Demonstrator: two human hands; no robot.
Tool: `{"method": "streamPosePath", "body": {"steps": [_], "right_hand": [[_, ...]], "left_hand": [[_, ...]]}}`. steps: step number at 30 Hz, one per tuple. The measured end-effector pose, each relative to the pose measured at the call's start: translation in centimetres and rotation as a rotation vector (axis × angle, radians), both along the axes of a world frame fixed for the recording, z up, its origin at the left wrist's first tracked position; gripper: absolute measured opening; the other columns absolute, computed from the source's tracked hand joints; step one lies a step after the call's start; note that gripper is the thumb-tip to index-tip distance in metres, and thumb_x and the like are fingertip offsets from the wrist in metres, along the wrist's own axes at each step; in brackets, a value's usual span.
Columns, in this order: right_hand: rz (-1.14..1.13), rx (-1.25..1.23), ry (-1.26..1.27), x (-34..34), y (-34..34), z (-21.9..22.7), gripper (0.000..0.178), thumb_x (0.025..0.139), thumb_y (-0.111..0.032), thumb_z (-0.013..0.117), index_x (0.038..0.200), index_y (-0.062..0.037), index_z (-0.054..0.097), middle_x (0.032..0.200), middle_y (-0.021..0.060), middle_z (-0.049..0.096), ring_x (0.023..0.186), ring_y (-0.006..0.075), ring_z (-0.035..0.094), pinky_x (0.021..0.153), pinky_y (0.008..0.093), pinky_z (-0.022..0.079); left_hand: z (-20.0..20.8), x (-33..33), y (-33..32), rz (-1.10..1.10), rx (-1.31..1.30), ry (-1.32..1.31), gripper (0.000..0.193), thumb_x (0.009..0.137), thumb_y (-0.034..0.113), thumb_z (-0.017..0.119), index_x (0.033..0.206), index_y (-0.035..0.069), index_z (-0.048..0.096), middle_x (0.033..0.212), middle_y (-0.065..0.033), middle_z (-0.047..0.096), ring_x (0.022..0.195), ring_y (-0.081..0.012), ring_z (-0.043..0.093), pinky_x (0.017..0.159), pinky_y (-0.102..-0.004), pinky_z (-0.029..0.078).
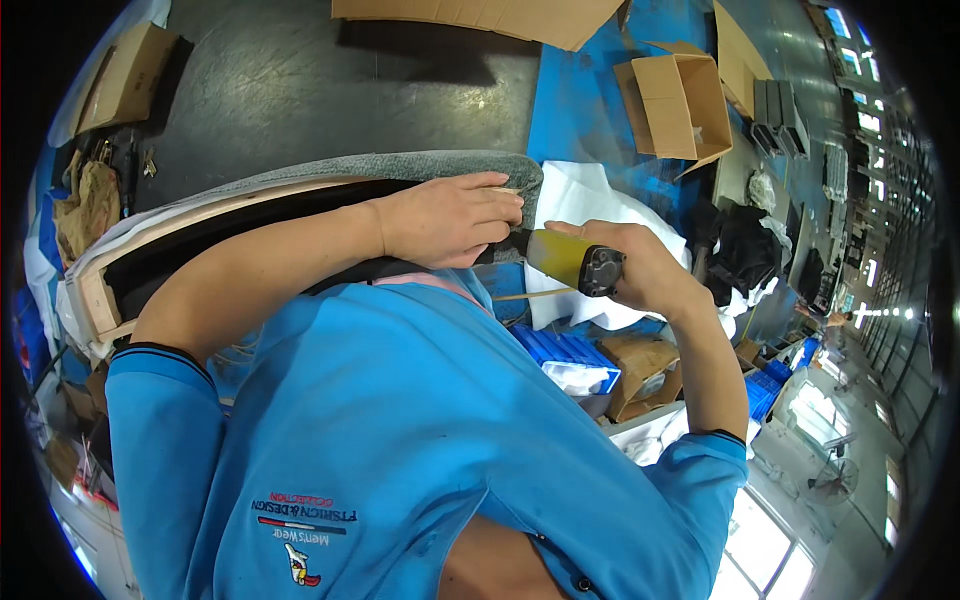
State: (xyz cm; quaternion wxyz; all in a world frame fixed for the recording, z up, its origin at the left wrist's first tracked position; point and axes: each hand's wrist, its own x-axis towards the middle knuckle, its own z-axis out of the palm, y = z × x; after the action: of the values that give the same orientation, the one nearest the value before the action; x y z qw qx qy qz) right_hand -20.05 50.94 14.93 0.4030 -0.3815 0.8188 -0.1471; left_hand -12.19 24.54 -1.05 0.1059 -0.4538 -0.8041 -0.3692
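Panel: a long curved wooden frame piece covered in grey fabric (pixel 300 185) is lying across the dark floor, looking stiff, bulky and fairly heavy, best gripped along its padded edge.
Left hand (pixel 450 218): its fingers are pressing flat over the panel's right end, pinning the fabric.
Tool: a yellow-bodied pneumatic stapler (pixel 575 262) is nosing against that same end, just beside the left fingertips.
Right hand (pixel 650 275): its fingers are wrapping tight around the stapler.

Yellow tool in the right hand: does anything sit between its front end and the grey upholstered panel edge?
Nothing visible does. The yellow tool points at the grey panel, right beside the left hand pressing the fabric edge.
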Motion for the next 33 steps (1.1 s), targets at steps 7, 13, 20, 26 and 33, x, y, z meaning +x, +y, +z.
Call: {"method": "streamPosePath", "body": {"steps": [7, 13, 20, 26, 33], "right_hand": [[0.032, 0.085, 0.116, 1.1, -1.0, 0.5, 0.069, 0.078, -0.003, 0.077, 0.144, -0.0192, 0.066, 0.113, 0.0157, 0.074, 0.103, 0.0385, 0.07, 0.091, 0.0453, 0.055], [-0.535, -0.179, -0.048, 2.1, 2.3, 2.4, 0.041, 0.087, -0.009, 0.082, 0.126, -0.004, 0.07, 0.104, 0.0088, 0.074, 0.095, 0.0213, 0.068, 0.091, 0.0323, 0.053], [-1.108, -0.278, -0.103, 4.5, 5.0, -0.8, 0.034, 0.091, -0.018, 0.082, 0.117, 0.0013, 0.072, 0.088, 0.0013, 0.072, 0.075, 0.0091, 0.063, 0.067, 0.0281, 0.052], [-1.132, -0.35, -0.196, 7.6, 5.8, -5.0, 0.032, 0.089, -0.017, 0.082, 0.113, 0.0022, 0.073, 0.079, 0.0034, 0.07, 0.068, 0.0104, 0.064, 0.062, 0.0279, 0.051], [-1.168, -0.249, -0.213, 7.7, 5.3, -7.2, 0.032, 0.09, -0.02, 0.081, 0.112, 0.0018, 0.074, 0.076, 0.0031, 0.069, 0.065, 0.0099, 0.063, 0.059, 0.028, 0.05]], "left_hand": [[0.2, 0.0, -0.3, -0.022, -0.017, -0.067, 0.03, 0.083, 0.008, 0.07, 0.111, 0.002, 0.065, 0.133, -0.0127, 0.064, 0.139, -0.0305, 0.055, 0.127, -0.0512, 0.035], [1.2, -0.2, -0.5, -0.056, 0.004, -0.21, 0.028, 0.086, 0.003, 0.067, 0.114, 0.005, 0.067, 0.135, -0.0139, 0.063, 0.139, -0.032, 0.055, 0.126, -0.0484, 0.037], [2.0, -11.9, 0.2, -0.249, -0.213, -0.698, 0.046, 0.102, 0.002, 0.055, 0.146, 0.012, 0.061, 0.146, -0.0155, 0.062, 0.133, -0.0342, 0.059, 0.114, -0.043, 0.046], [4.0, -14.7, 1.2, -0.434, -0.42, -1.09, 0.041, 0.103, 0.002, 0.053, 0.14, 0.013, 0.068, 0.139, -0.0146, 0.067, 0.131, -0.0266, 0.061, 0.113, -0.0367, 0.044], [1.0, -12.4, -0.5, -0.351, -0.048, -0.975, 0.032, 0.099, 0.005, 0.058, 0.126, 0.007, 0.074, 0.141, -0.0128, 0.067, 0.132, -0.0258, 0.061, 0.113, -0.0379, 0.046]]}}
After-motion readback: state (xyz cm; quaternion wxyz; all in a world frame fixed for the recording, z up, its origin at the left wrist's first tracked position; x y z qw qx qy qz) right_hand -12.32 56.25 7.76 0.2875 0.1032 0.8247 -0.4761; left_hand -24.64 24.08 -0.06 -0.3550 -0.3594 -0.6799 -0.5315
